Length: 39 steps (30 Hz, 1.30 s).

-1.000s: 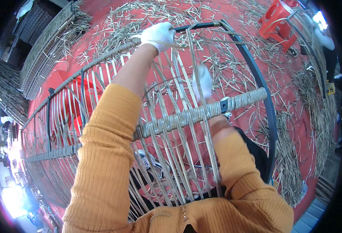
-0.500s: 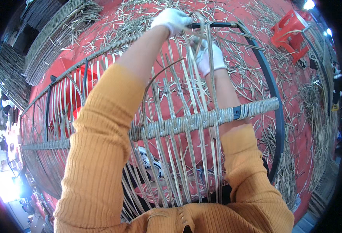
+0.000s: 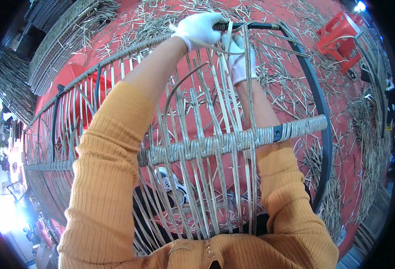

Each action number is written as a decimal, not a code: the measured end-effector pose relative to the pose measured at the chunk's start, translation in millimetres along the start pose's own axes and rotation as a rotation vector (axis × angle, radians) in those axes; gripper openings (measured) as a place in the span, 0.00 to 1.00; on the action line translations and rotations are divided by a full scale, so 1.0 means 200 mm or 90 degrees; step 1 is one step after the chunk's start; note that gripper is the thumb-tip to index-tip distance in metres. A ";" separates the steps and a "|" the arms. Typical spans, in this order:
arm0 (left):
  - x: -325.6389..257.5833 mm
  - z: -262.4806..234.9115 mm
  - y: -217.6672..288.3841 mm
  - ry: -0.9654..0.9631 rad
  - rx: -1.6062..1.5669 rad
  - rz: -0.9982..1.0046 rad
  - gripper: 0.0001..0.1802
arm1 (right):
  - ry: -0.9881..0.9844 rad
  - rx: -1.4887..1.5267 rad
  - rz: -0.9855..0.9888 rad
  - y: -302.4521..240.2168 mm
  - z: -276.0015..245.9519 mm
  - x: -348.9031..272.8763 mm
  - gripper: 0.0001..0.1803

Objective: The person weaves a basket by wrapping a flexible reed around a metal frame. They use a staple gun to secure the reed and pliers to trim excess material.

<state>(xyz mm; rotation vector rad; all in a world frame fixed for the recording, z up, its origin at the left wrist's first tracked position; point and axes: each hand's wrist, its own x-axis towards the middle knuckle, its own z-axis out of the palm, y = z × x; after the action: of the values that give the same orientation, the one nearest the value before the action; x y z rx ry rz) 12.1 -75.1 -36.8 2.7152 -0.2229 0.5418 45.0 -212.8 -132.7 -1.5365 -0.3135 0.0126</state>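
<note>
Both my hands wear white knit gloves and meet at the far bar (image 3: 260, 26) of a dark metal frame (image 3: 314, 87). My left hand (image 3: 201, 29) is closed over the end of the wrapped part of that bar, gripping a pale flat strand (image 3: 215, 47) that loops below it. Just right of it and lower, my right hand (image 3: 242, 60) reaches up from beneath the strands, its fingers closed round a strand close to the bar. Fingertips of both hands are partly hidden. Long pale strands run from the far bar over a wrapped crossbar (image 3: 224, 143) toward my lap.
Cut strand scraps litter the red floor (image 3: 291, 112). A red plastic stool (image 3: 338, 36) stands at far right. Another red piece (image 3: 74, 80) lies behind the frame's left part. Stacked woven panels (image 3: 67, 42) and strand bundles (image 3: 11, 85) are at far left. My shoe (image 3: 172, 186) shows below the crossbar.
My left hand has turned and settled closer over the bar. My right hand has risen toward the bar. The loose strand now curves in a loop below my left hand.
</note>
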 end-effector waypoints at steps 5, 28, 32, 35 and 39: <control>-0.10 0.04 0.07 0.166 -0.015 0.071 0.12 | -0.026 0.350 0.086 -0.12 -0.06 -0.08 0.11; -0.24 -0.06 0.23 0.043 0.152 0.381 0.01 | -0.264 0.072 -0.169 0.07 -0.11 0.02 0.16; -0.18 -0.06 0.14 0.069 -0.058 0.305 0.07 | -0.164 0.417 0.292 -0.02 -0.13 0.05 0.12; -0.06 -0.06 0.04 0.146 -0.061 0.157 0.12 | -0.163 0.192 0.130 -0.06 -0.14 0.05 0.12; 0.02 0.00 -0.04 0.001 -0.126 0.025 0.14 | -0.198 0.377 0.186 -0.05 -0.16 0.00 0.11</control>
<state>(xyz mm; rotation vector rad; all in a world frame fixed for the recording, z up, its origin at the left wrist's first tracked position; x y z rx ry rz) 17.1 -67.8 -38.3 2.5237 -0.3133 0.5057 48.9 -244.3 -123.0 -0.9743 -0.2937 0.5332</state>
